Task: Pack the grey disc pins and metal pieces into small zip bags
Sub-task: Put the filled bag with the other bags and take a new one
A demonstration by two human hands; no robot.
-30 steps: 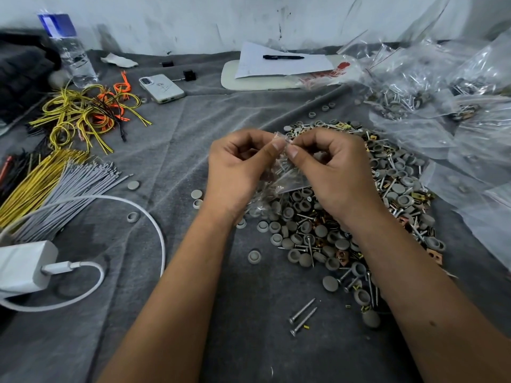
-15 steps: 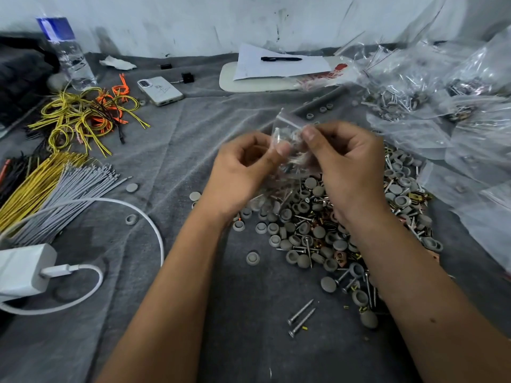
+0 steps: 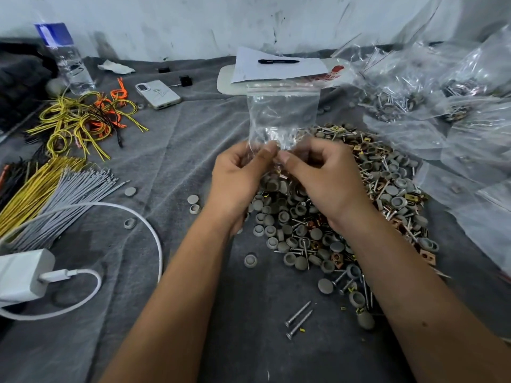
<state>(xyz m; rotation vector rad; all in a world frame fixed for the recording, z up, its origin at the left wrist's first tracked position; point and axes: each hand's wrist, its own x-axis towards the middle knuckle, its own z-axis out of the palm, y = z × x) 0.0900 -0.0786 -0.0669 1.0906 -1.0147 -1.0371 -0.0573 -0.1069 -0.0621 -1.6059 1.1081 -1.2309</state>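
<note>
Pinching one zip bag point(image 3: 282, 111), two hands point(image 3: 237, 178).

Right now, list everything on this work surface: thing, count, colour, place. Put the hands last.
clear plastic zip bag: one, transparent, upright above the pile, gripped at its lower end
pile of grey disc pins and metal pieces: many, grey, silver, copper, centre right on the grey cloth
loose silver screws: two, near foreground
large clear bags of parts: several, far right
yellow and orange wire loops: bundle, left
grey and yellow straight wires: bundles, near left
white charger with cable: one, left edge
white phone: one, back left
water bottle: one, clear, blue label, back left
black pen on white paper: one, back centre
left hand, right hand: both pinch the bag
</note>
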